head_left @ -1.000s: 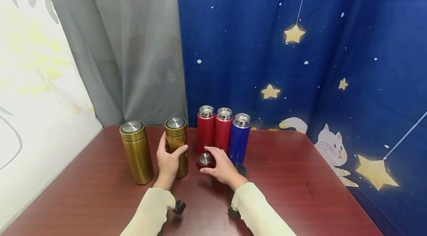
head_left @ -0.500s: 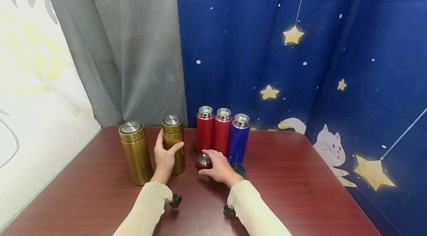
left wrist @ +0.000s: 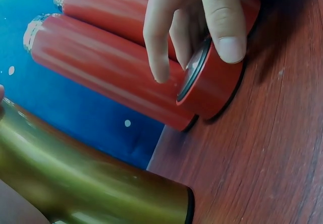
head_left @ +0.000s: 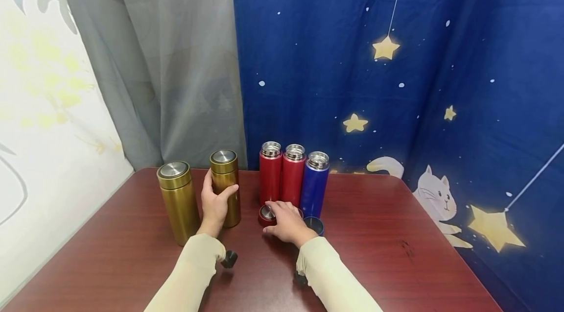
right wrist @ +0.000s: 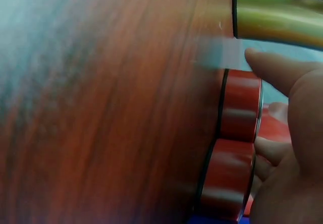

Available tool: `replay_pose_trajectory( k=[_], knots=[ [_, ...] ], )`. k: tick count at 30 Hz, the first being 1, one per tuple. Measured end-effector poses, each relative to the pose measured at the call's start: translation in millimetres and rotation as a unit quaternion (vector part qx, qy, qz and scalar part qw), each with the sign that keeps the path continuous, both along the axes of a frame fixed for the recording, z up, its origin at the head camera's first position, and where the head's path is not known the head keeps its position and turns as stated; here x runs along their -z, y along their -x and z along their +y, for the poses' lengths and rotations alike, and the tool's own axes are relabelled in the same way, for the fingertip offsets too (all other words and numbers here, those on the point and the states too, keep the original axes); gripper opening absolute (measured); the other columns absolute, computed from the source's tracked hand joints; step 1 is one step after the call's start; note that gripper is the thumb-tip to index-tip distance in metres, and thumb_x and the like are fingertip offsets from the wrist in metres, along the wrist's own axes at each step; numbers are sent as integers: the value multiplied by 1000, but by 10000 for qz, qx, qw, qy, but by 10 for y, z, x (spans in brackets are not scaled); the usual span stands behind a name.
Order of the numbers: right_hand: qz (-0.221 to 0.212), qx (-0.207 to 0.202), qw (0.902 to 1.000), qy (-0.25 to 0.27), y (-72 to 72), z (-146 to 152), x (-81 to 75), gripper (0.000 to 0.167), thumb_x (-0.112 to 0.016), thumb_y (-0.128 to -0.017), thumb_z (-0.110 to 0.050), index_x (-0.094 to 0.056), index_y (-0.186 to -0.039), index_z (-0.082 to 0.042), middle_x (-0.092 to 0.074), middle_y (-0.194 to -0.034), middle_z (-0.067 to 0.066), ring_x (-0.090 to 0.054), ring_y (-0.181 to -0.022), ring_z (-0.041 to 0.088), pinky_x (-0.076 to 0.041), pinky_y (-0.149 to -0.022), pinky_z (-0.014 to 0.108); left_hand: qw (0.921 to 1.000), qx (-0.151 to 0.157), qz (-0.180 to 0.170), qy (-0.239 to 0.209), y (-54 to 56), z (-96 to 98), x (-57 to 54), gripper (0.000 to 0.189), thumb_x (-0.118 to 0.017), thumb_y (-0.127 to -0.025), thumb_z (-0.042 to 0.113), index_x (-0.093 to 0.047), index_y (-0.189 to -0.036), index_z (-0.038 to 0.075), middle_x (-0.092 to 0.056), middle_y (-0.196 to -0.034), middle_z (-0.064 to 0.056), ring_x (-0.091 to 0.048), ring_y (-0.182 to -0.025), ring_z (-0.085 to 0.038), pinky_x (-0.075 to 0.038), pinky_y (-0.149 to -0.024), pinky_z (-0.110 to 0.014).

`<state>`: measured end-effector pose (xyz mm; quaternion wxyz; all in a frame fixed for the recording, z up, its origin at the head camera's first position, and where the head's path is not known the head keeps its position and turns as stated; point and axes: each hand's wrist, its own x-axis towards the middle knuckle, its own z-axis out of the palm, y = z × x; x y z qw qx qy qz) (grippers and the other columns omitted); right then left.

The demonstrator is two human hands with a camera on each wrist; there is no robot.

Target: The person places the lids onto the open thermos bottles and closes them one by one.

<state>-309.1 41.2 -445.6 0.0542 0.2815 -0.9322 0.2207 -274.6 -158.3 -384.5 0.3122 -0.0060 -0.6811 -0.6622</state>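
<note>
Gold and steel-topped, one capped cylindrical bottle [head_left: 225, 177] stands upright in my left hand's [head_left: 215, 208] curled grip. My right hand's [head_left: 287, 224] loosely spread fingers arch over a round red lid [head_left: 266, 214], before two uncapped red metal bottles [head_left: 270, 175], contents unseen. Since a second ago, the gold one has shifted farther from me.

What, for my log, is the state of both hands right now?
Left hand: closed, holding the farther gold bottle.
Right hand: open over a red lid; can't tell if touching.
</note>
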Motion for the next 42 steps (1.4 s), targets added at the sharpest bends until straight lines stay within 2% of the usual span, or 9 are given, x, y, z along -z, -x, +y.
replay_pose_trajectory(
  k=[13,16,18,20,23,25,27,34,42],
  knots=[
    [457,257,9986,-117,-18,-35,29,55,-79,-79,-30,-60,-130,-17,-60,-116,5,-49,-104,23,-40,-91,40,9997,-16,-40,224,-19,-14,-11,77,-71,-80,1,-33,-147,-3,-47,-136,-27,-46,-116,-37,-34,-102,-48],
    [450,255,9985,-161,-21,-38,23,56,-80,-79,-32,-61,-130,-17,-60,-117,5,-49,-105,23,-40,-91,39,9998,12,-4,195,70,-60,91,79,-72,-80,3,-32,-148,0,-47,-137,-25,-46,-117,-35,-33,-103,-47],
    [431,236,9986,-205,-21,-46,26,58,-79,-79,-34,-60,-131,-17,-61,-122,5,-49,-109,24,-39,-93,41,9997,-17,-85,211,62,-60,89,80,-71,-81,4,-30,-149,0,-44,-140,-25,-44,-120,-36,-31,-105,-48],
    [429,200,9986,-229,-22,-52,32,59,-79,-79,-35,-59,-132,-15,-62,-124,5,-49,-113,24,-38,-95,42,9998,-75,-81,180,117,-80,167,82,-71,-81,5,-29,-151,4,-43,-142,-22,-43,-123,-34,-29,-106,-48],
    [457,176,9984,-269,-27,-54,40,59,-78,-80,-33,-59,-132,-15,-64,-124,4,-49,-115,24,-37,-96,42,9994,-256,-129,181,122,-62,207,84,-71,-81,4,-25,-152,8,-40,-145,-21,-40,-127,-33,-27,-107,-49],
    [451,153,9986,-247,-32,-50,35,57,-79,-80,-31,-59,-131,-15,-64,-121,4,-49,-114,24,-37,-96,42,9991,-402,-51,147,180,-70,307,88,-73,-80,4,-25,-153,14,-40,-146,-18,-40,-129,-31,-27,-107,-48],
    [432,144,9987,-232,-35,-48,23,56,-79,-79,-31,-60,-130,-15,-65,-119,3,-49,-112,24,-37,-96,42,9980,-596,-65,209,160,-36,328,91,-73,-79,3,-22,-154,16,-40,-146,-17,-39,-131,-30,-28,-108,-49],
    [342,119,9993,-85,-27,-33,-7,54,-81,-77,-31,-64,-125,-14,-67,-113,3,-51,-109,24,-39,-95,42,9904,-1267,163,531,57,151,357,92,-75,-75,2,-25,-152,10,-38,-149,-15,-35,-135,-29,-26,-110,-48],
    [246,67,9995,208,-26,1,10,53,-81,-77,-30,-66,-123,-12,-66,-114,5,-54,-106,23,-44,-92,42,9851,-1598,142,618,-32,215,416,81,-74,-76,2,-35,-147,9,-43,-140,-14,-39,-128,-31,-29,-106,-51]
  ],
)
